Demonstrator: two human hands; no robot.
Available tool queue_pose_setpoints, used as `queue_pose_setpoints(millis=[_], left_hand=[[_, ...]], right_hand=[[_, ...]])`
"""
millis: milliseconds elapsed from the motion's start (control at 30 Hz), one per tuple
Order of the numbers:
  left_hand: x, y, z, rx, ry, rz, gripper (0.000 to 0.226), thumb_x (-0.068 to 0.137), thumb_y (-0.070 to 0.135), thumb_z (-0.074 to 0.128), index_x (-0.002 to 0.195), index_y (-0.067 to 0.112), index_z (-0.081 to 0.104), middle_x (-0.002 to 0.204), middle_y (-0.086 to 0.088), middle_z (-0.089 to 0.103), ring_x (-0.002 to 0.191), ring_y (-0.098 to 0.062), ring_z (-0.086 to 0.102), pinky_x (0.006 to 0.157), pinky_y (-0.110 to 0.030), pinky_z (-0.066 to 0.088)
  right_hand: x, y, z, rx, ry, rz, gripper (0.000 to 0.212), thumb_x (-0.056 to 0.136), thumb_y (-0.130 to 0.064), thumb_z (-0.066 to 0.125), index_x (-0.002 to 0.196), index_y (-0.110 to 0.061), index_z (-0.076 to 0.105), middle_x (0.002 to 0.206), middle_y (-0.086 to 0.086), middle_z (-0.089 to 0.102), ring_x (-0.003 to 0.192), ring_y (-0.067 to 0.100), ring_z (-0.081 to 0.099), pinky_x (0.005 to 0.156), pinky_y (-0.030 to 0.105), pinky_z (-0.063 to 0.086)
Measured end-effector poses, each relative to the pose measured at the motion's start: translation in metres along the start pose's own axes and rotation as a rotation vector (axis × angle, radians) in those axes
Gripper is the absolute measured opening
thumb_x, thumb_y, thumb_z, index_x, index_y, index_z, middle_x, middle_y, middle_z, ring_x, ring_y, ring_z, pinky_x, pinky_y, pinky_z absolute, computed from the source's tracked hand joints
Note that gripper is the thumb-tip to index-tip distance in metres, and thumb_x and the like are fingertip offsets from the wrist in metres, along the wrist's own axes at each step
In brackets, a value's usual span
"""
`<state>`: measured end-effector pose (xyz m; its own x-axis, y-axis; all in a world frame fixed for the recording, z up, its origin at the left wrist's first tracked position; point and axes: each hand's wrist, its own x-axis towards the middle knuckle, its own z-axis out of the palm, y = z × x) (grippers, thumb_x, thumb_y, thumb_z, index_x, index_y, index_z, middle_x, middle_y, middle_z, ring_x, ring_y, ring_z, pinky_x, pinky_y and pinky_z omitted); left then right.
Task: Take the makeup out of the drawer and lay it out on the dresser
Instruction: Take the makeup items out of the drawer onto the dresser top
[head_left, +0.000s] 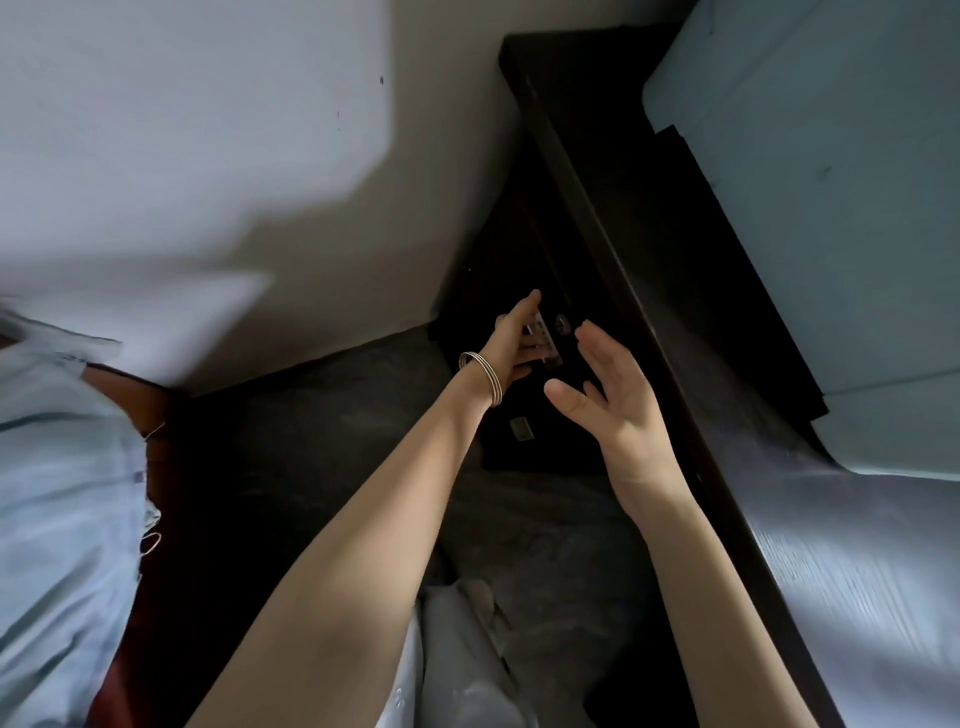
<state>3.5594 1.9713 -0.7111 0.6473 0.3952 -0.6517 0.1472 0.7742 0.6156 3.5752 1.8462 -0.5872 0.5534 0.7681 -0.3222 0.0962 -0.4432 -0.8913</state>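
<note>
The dark drawer front (524, 431) is low in the middle of the view, beneath the dresser's overhanging top edge (639, 291). It is too dark to tell whether the drawer is pulled out. A small metal handle (548, 345) and a round keyhole (562, 325) sit on it. My left hand (517, 340), with thin bangles on the wrist, has its fingers curled on the handle and its index finger stretched forward. My right hand (610, 397) hovers just right of the handle, palm facing left, fingers apart and holding nothing. No makeup is visible.
The glossy dresser top (872, 561) runs along the right side, with a pale blue surface (810, 171) above it. A white wall (234, 156) is at the left, a dark floor (322, 415) below it. Pale blue cloth (57, 493) fills the left edge, and white fabric (457, 665) lies at the bottom.
</note>
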Motion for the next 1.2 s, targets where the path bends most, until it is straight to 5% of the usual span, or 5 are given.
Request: queue_pose_setpoints(millis=[467, 667, 833, 900, 1200], left_hand=[[-0.02, 0.014, 0.017, 0.076, 0.111, -0.075, 0.069, 0.085, 0.053, 0.051, 0.138, 0.012, 0.032, 0.127, -0.011, 0.054, 0.099, -0.019, 0.058, 0.1, -0.04, 0.037], [-0.035, 0.018, 0.007, 0.086, 0.138, -0.045, 0.062, 0.088, 0.045, 0.052, 0.134, 0.009, 0.031, 0.12, -0.011, 0.054, 0.087, -0.016, 0.057, 0.075, -0.024, 0.044], [-0.048, 0.023, 0.0, 0.087, 0.171, -0.058, 0.028, 0.089, 0.038, 0.055, 0.097, 0.014, 0.046, 0.084, -0.001, 0.054, 0.071, -0.01, 0.054, 0.085, -0.029, 0.045], [-0.054, 0.018, -0.006, 0.137, 0.144, -0.016, 0.038, 0.086, 0.037, 0.06, 0.111, 0.017, 0.04, 0.104, -0.003, 0.054, 0.079, -0.011, 0.055, 0.071, -0.024, 0.044], [-0.085, 0.011, -0.048, 0.313, 0.028, 0.165, 0.104, 0.07, 0.001, 0.076, 0.144, 0.026, 0.007, 0.147, -0.01, 0.024, 0.121, -0.017, 0.04, 0.099, -0.03, 0.036]], right_hand=[[-0.029, -0.042, 0.0, -0.063, -0.047, -0.017, 0.076, 0.069, -0.036, 0.07, 0.138, -0.029, 0.039, 0.138, -0.018, 0.043, 0.132, -0.004, 0.035, 0.115, 0.033, 0.026], [-0.03, -0.048, 0.004, -0.06, -0.056, -0.007, 0.077, 0.07, -0.037, 0.07, 0.139, -0.029, 0.038, 0.14, -0.018, 0.041, 0.134, -0.002, 0.033, 0.115, 0.032, 0.025], [-0.037, -0.055, 0.006, -0.057, -0.056, 0.0, 0.076, 0.069, -0.038, 0.07, 0.138, -0.031, 0.037, 0.143, -0.015, 0.04, 0.134, -0.002, 0.033, 0.112, 0.028, 0.025], [-0.039, -0.056, 0.008, -0.063, -0.058, -0.001, 0.076, 0.069, -0.038, 0.07, 0.137, -0.032, 0.038, 0.141, -0.017, 0.04, 0.133, -0.002, 0.033, 0.111, 0.028, 0.026], [-0.048, -0.062, 0.017, 0.019, -0.001, 0.003, 0.078, 0.067, -0.038, 0.074, 0.135, -0.034, 0.037, 0.144, -0.013, 0.04, 0.134, -0.001, 0.035, 0.112, 0.031, 0.028]])
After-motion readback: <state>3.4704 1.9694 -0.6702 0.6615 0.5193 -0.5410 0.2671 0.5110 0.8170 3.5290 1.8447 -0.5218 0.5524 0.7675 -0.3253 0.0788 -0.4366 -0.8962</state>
